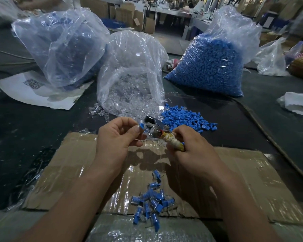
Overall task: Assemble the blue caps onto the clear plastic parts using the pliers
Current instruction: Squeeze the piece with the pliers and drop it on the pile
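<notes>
My left hand (115, 137) pinches a blue cap (141, 126) on a clear plastic part between thumb and fingers. My right hand (192, 145) grips the tape-wrapped handles of the pliers (157, 127), whose metal jaws point left, right beside the cap. A loose heap of blue caps (185, 117) lies just behind the hands. A clear bag of clear plastic parts (131, 81) stands beyond it. A pile of assembled blue-and-clear pieces (151, 201) lies on the cardboard below my wrists.
Taped cardboard sheet (77, 163) covers the dark table (24, 128) in front of me. A big bag of blue caps (212, 63) stands back right, another bag (63, 46) back left on white paper (33, 91). White cloth (297, 103) lies at right.
</notes>
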Demonstrator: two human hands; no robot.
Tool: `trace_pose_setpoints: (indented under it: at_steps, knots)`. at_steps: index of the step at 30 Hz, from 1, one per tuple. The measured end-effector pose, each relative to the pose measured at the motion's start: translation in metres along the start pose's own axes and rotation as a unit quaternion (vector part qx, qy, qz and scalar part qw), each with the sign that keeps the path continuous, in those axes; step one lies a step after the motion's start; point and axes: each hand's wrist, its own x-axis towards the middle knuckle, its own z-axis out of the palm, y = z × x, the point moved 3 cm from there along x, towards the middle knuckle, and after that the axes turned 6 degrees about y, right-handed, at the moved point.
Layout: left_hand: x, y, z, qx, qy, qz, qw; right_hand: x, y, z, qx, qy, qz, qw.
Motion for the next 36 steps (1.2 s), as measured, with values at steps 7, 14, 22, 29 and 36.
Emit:
trace_pose_setpoints:
  at_steps: [7, 14, 22, 29, 36]
  knots:
    - [-0.003, 0.000, 0.003, 0.025, -0.011, 0.011, 1.000, -0.001, -0.003, 0.000, 0.010, -0.016, -0.003, 1.000]
    - [-0.005, 0.002, 0.004, 0.033, -0.008, 0.015, 0.999, -0.001, -0.005, -0.001, -0.002, -0.027, -0.015, 1.000]
    - [-0.011, 0.006, 0.005, 0.053, 0.006, 0.052, 0.997, -0.001, -0.006, 0.000, 0.014, 0.007, -0.002, 1.000]
    - [-0.005, 0.003, -0.002, 0.063, 0.039, 0.038, 0.997, 0.000, -0.003, -0.002, 0.000, 0.008, -0.012, 1.000]
    - [-0.002, 0.012, -0.010, 0.079, -0.104, -0.075, 0.989, -0.004, 0.004, -0.002, 0.034, -0.084, 0.050, 0.995]
